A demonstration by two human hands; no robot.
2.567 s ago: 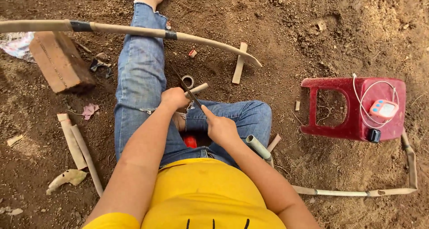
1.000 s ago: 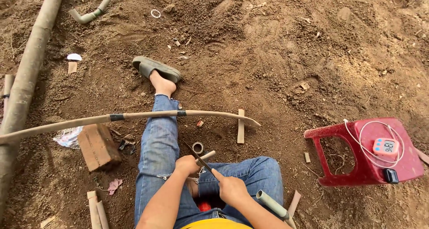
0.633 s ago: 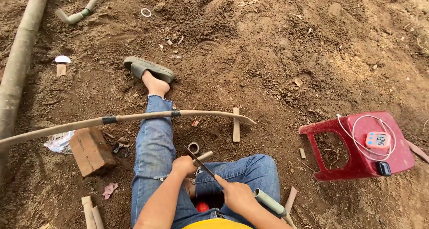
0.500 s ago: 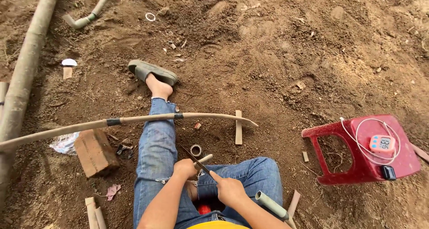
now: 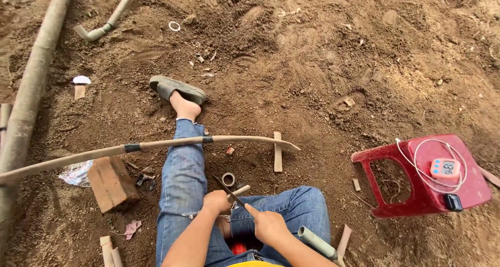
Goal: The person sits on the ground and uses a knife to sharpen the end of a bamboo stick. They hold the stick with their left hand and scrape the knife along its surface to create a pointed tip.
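The person sits on bare brown soil (image 5: 323, 74), one leg stretched toward 12 o'clock and the other bent across the lap. The left hand (image 5: 217, 201) is closed around a short stub of tan pipe (image 5: 240, 190), whose free end pokes out toward 2 o'clock. The right hand (image 5: 269, 225) is wrapped around the handle end of a thin dark saw blade (image 5: 228, 190) — the blade runs up toward 11 o'clock and lies across the pipe stub just beside the left knuckles.

A small cut pipe ring (image 5: 228, 179) rests on the dirt just at 12 o'clock of the stub, near the blade's tip. A long bent tan pipe (image 5: 156, 144) with dark tape bands lies across the stretched leg, running from 9 o'clock to about 3 o'clock, where it touches a short wooden stick (image 5: 277, 152). A grey-green pipe piece (image 5: 316, 243) sits by the bent knee at 5 o'clock of the right hand.

At 9 o'clock of the hands a brick (image 5: 109, 182) lies on the ground. A red plastic stool (image 5: 422, 178) lies tipped on its side at 3 o'clock, well apart — a small pink timer (image 5: 445, 169) and a white cord (image 5: 416, 160) rest on it. A thick pipe (image 5: 31, 95) runs along the left edge, and the foot at 12 o'clock wears a grey sandal (image 5: 176, 89).
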